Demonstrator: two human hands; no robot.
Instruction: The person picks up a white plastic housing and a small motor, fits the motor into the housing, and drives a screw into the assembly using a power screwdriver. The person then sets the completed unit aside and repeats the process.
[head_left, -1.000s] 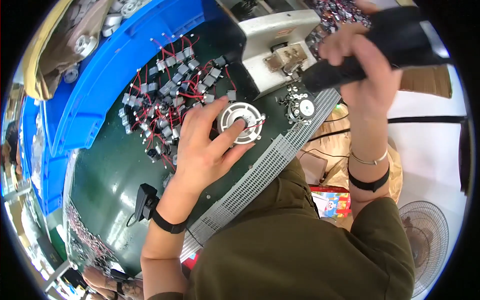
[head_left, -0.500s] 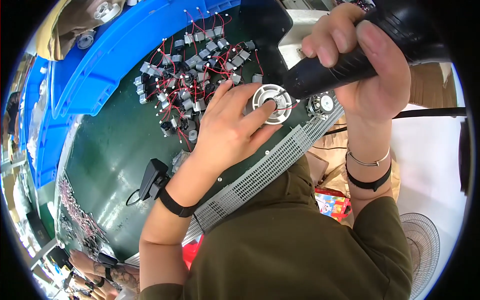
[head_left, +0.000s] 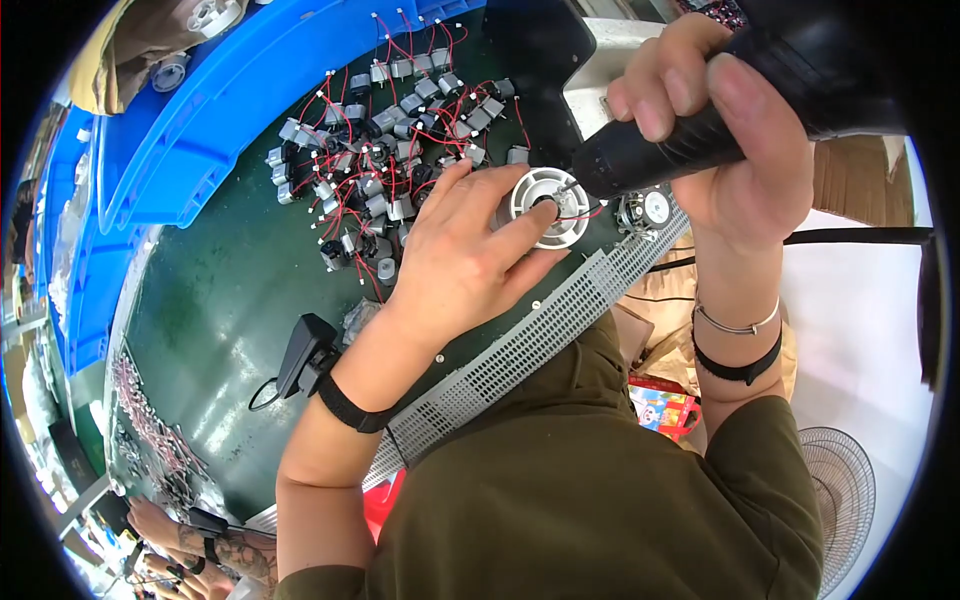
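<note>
My left hand (head_left: 465, 250) holds a white round spoked plastic housing (head_left: 566, 228) on the green bench, its thumb pressing near the dark middle. Thin red and dark wires come out of the housing. A black power screwdriver (head_left: 650, 158) is gripped by my right hand (head_left: 755, 160), fingers wrapped round its body. The slim bit slants down into the housing beside my left thumb; whether it touches a screw is too small to tell. Just right of the housing sits a silvery round part with a white disc (head_left: 654, 208).
Small grey motors with red wires (head_left: 380, 165) lie heaped beyond my left hand. Blue bins (head_left: 220, 130) line the far left. A black device (head_left: 306, 355) stands by my left wrist. Perforated grey metal (head_left: 520, 340) edges the bench. Another person's forearm (head_left: 245, 552) is at lower left.
The housing and my left hand sit slightly further right in the picture. The screwdriver's tip has shifted a little with them, still at the housing; both grips stay the same.
</note>
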